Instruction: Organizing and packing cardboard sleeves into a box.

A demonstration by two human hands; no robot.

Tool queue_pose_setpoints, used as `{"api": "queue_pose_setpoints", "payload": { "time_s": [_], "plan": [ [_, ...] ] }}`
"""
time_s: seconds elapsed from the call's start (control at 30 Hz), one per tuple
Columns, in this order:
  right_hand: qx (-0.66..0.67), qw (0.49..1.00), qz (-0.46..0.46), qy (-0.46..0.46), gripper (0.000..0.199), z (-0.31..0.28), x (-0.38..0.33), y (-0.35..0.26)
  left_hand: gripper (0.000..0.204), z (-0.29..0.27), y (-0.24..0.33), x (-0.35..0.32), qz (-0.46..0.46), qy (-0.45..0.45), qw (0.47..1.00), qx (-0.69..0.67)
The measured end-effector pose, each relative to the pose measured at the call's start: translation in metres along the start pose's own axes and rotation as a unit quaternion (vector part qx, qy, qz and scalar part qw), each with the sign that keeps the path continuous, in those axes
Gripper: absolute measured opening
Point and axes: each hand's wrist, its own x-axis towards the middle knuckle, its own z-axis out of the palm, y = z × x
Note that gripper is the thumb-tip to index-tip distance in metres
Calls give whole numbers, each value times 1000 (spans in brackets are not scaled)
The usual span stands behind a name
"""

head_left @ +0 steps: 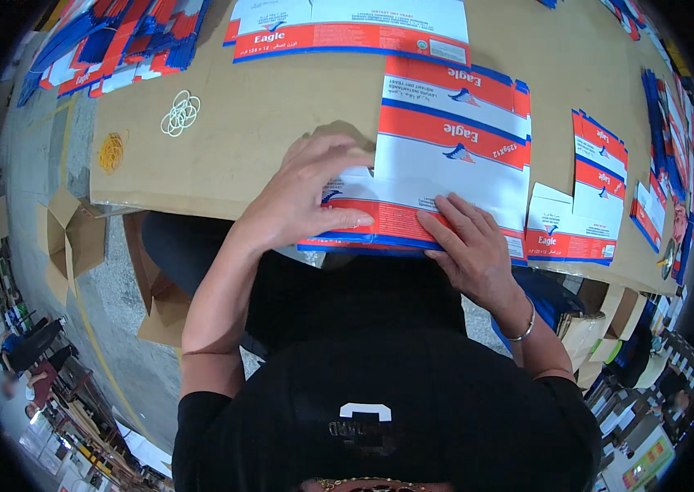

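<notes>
In front of me at the table's near edge lies a flat, unfolded carton blank (453, 164), white with red bands and blue edges. My left hand (314, 189) is at its left side, arched in a wide C over the short left flap. The thumb rests on the red band, and the fingertips are near the flap's far edge, well apart from the thumb. My right hand (470, 242) lies palm down on the blank's near right part, fingers extended. More blue edges show under the near side, so other blanks may lie beneath.
Another carton blank (347, 33) lies beyond, and a smaller-looking one (580, 205) lies to the right. White rubber bands (180, 113) and yellow rubber bands (111, 153) sit on the left of the table (232, 123). Bundled blanks (125, 41) are stacked far left. An open cardboard box (72, 238) stands on the floor.
</notes>
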Motion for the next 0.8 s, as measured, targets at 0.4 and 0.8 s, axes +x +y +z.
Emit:
{"api": "queue_pose_setpoints", "payload": {
  "time_s": [0.4,0.8],
  "plan": [
    [33,999,2,10,34,-37,30,-16,21,-10,35,-27,178,95,969,142],
    [35,999,-7,-14,52,20,-6,-9,40,1,12,-22,11,43,995,92]
  ]
}}
